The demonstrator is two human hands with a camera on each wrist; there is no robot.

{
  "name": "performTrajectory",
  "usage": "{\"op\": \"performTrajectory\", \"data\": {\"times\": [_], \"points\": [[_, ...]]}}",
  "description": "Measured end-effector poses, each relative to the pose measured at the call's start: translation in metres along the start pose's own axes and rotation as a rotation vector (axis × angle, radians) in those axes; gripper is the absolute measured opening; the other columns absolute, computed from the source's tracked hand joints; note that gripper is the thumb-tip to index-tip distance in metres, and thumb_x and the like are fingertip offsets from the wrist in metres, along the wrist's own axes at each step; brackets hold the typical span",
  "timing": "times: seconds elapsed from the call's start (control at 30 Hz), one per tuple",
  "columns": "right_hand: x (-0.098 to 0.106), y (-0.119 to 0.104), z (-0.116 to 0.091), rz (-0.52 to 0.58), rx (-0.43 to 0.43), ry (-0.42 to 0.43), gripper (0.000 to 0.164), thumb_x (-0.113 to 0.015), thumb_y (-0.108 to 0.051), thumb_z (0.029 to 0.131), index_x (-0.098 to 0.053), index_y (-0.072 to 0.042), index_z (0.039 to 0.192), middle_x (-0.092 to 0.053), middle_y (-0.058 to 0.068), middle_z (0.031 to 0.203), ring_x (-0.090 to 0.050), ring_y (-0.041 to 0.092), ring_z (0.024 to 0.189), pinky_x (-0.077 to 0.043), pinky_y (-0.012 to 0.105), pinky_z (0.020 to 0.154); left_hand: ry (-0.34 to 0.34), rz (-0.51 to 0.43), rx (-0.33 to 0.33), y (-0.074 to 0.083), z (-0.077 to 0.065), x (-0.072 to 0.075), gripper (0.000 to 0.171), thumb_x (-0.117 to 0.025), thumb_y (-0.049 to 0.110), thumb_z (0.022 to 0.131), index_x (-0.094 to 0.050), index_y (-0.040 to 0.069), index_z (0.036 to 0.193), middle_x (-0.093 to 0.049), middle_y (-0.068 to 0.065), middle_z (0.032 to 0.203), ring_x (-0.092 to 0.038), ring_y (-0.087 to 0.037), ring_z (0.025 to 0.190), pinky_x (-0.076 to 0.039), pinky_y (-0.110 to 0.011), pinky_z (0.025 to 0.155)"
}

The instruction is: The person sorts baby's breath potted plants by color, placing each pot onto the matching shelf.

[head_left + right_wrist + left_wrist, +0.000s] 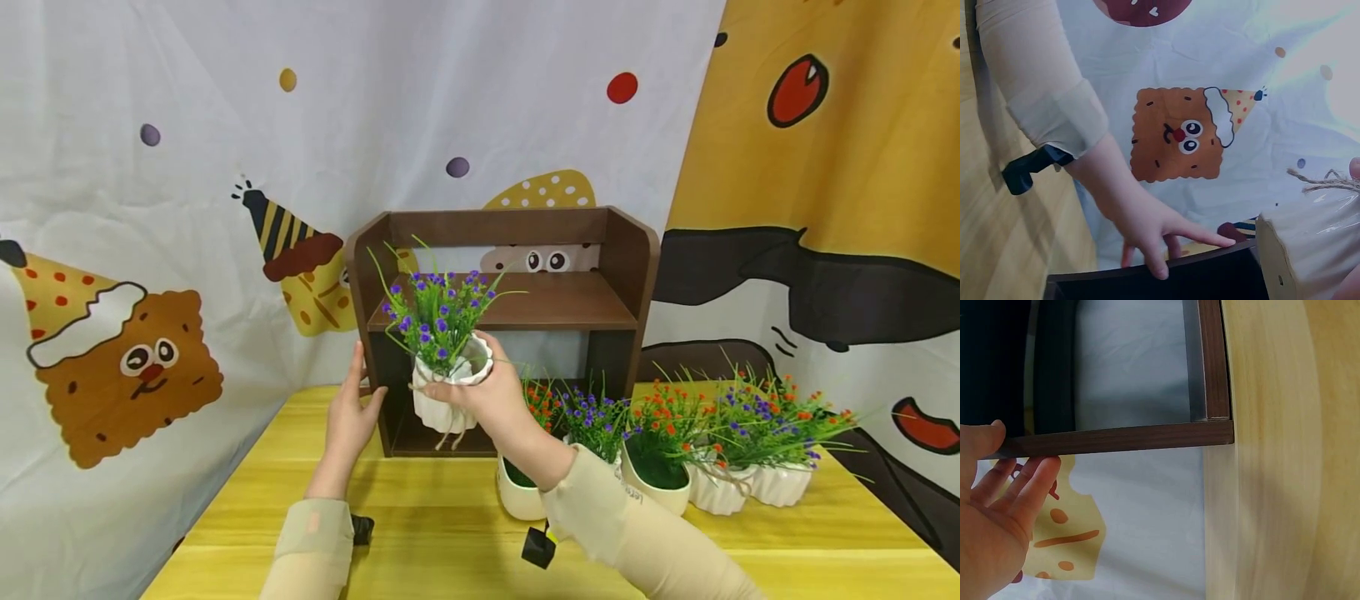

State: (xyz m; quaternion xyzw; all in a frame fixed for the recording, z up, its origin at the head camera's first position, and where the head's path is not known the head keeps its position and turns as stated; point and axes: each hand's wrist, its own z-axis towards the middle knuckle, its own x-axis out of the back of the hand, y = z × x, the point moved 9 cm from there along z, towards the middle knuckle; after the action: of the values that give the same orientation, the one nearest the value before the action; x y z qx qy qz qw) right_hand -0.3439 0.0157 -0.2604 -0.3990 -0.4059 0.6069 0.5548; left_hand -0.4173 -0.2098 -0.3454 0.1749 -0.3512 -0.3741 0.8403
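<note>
My right hand (504,404) grips a white ribbed pot (438,404) of purple artificial flowers (442,308), thumb across its front and fingers behind the rim. The pot is in the air before the lower compartment of a brown two-tier shelf (558,302), with twine (1325,182) tied round it. My left hand (351,421) holds the shelf's left side panel (1116,439); in the left wrist view its thumb lies over the inner side and its fingertips touch the outer side. The right wrist view shows this pot only in part, at the right edge.
Several more potted flowers stand right of centre on the yellow wooden table (420,517), among them a cream pot (521,496) and a white pot (720,492). They stand partly before the shelf's right end. A cartoon-printed cloth (150,208) hangs behind.
</note>
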Motion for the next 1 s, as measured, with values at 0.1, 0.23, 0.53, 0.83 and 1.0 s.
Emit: {"op": "performTrajectory", "data": {"times": [0.1,0.23,0.53,0.83,1.0], "points": [[0.001,-0.009,0.002,-0.006,0.030,0.008,0.085,-0.087,0.000,0.065,-0.046,-0.010,0.138,-0.057,0.012,0.127,-0.056,0.026,0.114,-0.048,0.037,0.093,0.004,-0.001,0.002,0.000,0.000,0.000,0.089,-0.067,0.004,0.090,-0.014,0.026,0.157,-0.053,-0.029,0.131,-0.064,-0.043,0.096,-0.051,-0.056,0.076],[0.002,-0.020,0.006,-0.014,0.052,0.007,0.085,-0.087,0.000,0.064,-0.047,-0.011,0.138,-0.059,0.011,0.124,-0.057,0.025,0.112,-0.049,0.036,0.092,0.006,0.004,0.002,0.000,-0.001,0.001,0.088,-0.067,0.005,0.090,-0.015,0.026,0.157,-0.052,-0.028,0.133,-0.063,-0.043,0.098,-0.051,-0.057,0.077],[0.000,-0.039,0.018,-0.020,0.087,-0.001,0.084,-0.088,-0.003,0.064,-0.047,-0.012,0.137,-0.059,0.007,0.124,-0.057,0.022,0.112,-0.049,0.035,0.092,0.016,0.001,-0.006,-0.002,-0.003,0.002,0.089,-0.068,0.004,0.090,-0.015,0.027,0.157,-0.053,-0.029,0.132,-0.064,-0.044,0.096,-0.050,-0.058,0.077],[-0.003,-0.051,0.035,-0.042,0.081,0.000,0.082,-0.089,-0.009,0.065,-0.048,-0.013,0.136,-0.060,0.005,0.121,-0.059,0.019,0.109,-0.051,0.033,0.088,0.023,0.000,-0.022,-0.001,-0.001,0.002,0.090,-0.069,0.003,0.089,-0.016,0.028,0.157,-0.053,-0.028,0.132,-0.065,-0.042,0.094,-0.052,-0.056,0.076],[0.000,-0.058,0.046,-0.093,0.083,0.030,0.085,-0.090,-0.015,0.065,-0.046,-0.013,0.137,-0.059,0.004,0.120,-0.058,0.019,0.107,-0.050,0.033,0.089,0.022,-0.009,-0.025,0.001,0.000,0.002,0.089,-0.069,0.003,0.089,-0.017,0.027,0.157,-0.054,-0.029,0.130,-0.065,-0.042,0.093,-0.052,-0.056,0.077]]}}
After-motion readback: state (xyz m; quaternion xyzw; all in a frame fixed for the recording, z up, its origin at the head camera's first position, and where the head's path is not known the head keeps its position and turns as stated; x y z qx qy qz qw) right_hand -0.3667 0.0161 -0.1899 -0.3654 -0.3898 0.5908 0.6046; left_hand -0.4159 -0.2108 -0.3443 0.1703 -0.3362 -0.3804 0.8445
